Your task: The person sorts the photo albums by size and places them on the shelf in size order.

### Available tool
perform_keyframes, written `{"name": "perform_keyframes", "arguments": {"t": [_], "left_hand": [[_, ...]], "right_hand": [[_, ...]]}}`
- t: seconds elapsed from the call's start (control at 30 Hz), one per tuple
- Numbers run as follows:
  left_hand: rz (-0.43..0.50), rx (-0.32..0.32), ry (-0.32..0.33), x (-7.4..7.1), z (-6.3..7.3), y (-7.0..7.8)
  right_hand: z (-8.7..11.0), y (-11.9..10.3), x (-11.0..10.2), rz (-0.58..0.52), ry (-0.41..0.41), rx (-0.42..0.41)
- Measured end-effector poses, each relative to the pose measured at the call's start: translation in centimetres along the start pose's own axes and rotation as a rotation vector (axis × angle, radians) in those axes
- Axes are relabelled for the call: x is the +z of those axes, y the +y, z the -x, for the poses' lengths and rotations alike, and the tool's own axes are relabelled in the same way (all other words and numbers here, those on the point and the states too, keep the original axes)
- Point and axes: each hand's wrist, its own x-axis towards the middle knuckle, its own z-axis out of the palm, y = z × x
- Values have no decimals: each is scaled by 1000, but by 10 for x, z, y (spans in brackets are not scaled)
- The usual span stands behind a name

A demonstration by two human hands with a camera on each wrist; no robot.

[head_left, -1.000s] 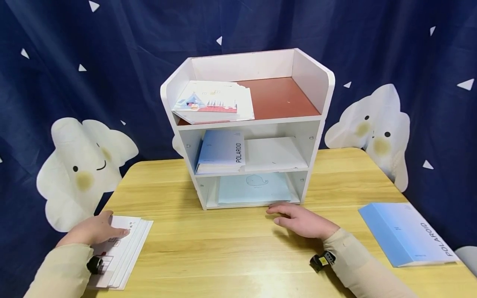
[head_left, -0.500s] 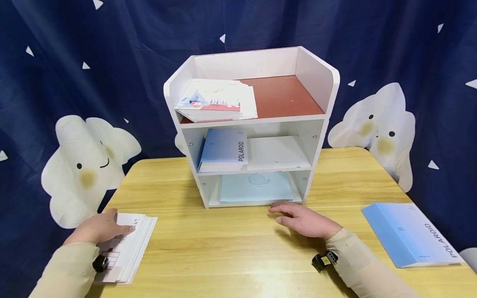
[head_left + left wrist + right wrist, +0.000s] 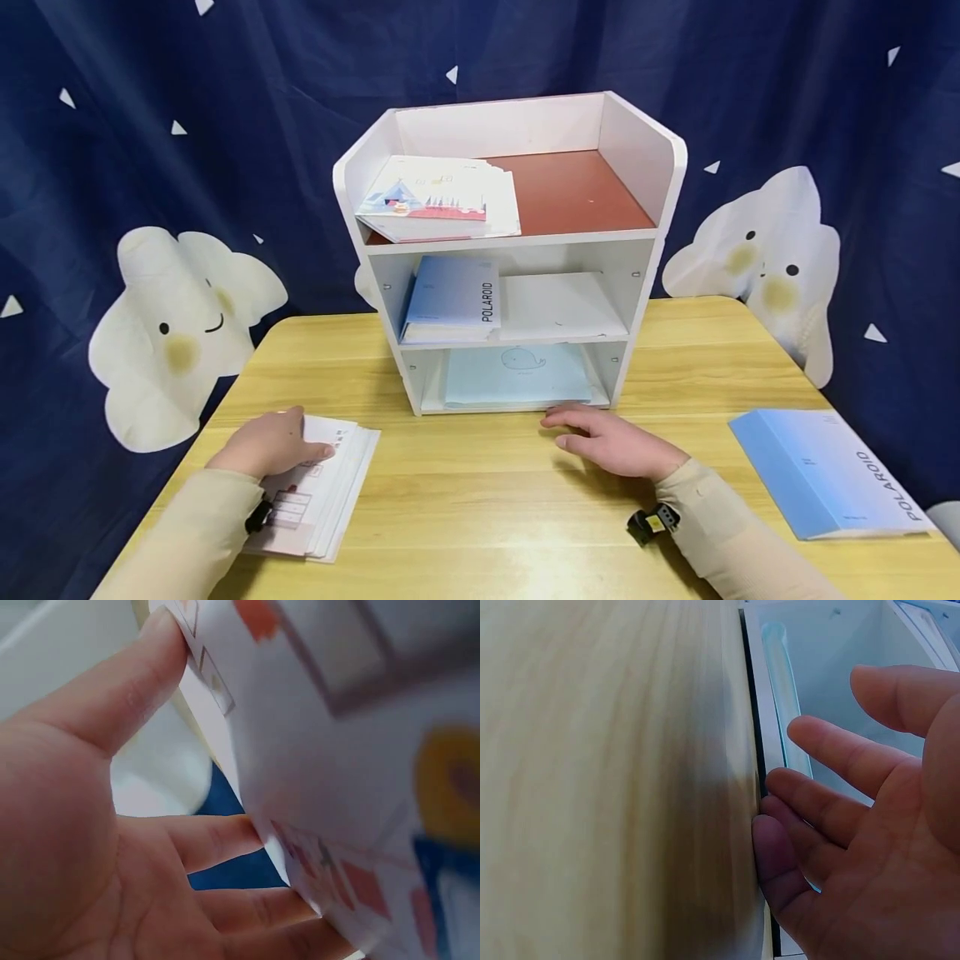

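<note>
My left hand (image 3: 273,442) holds a stack of thin white picture books (image 3: 341,492) above the left part of the table. The thumb (image 3: 142,690) presses one face and the fingers (image 3: 217,840) reach the opposite edge, as the left wrist view shows; their tips are partly hidden. My right hand (image 3: 611,442) is relaxed and holds nothing. Its fingertips lie on the table at the bottom front edge of a white desktop shelf (image 3: 637,158). Just behind them, a pale blue whale-print folder (image 3: 517,383) lies in the lowest compartment.
On the red top shelf, several picture books (image 3: 442,196) lie at the left. A blue POLAROID book (image 3: 450,292) and a white sheet or book (image 3: 562,304) fill the middle compartment. Another POLAROID book (image 3: 832,471) lies on the table (image 3: 480,517) at the right.
My left hand has carried the picture books to the right, toward the shelf. The view has shifted slightly; my right hand stays in place by the shelf.
</note>
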Motion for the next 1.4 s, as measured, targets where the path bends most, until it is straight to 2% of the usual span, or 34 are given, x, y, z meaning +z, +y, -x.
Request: {"name": "perform_keyframes", "arguments": {"t": [0.17, 0.3, 0.43, 0.53, 0.67, 0.8, 1.1, 1.27, 1.4], "left_hand": [[-30, 61, 10, -1, 2, 31], [-8, 100, -17, -1, 4, 48], [78, 140, -57, 2, 4, 62], [202, 172, -80, 8, 3, 74], [388, 231, -86, 19, -1, 95], [497, 295, -69, 30, -6, 119], [558, 392, -22, 49, -17, 163], [607, 422, -17, 54, -20, 180], [637, 425, -15, 55, -20, 185]], "right_hand": [[0, -1, 0, 4, 0, -2], [0, 0, 0, 1, -3, -2], [0, 0, 0, -1, -3, 1], [-1, 1, 0, 8, -1, 3], [-1, 1, 0, 19, 0, 1], [-1, 0, 0, 16, 5, 2], [-1, -3, 1, -9, 20, -5], [-1, -3, 0, 7, 33, -2], [0, -5, 0, 1, 42, 10]]}}
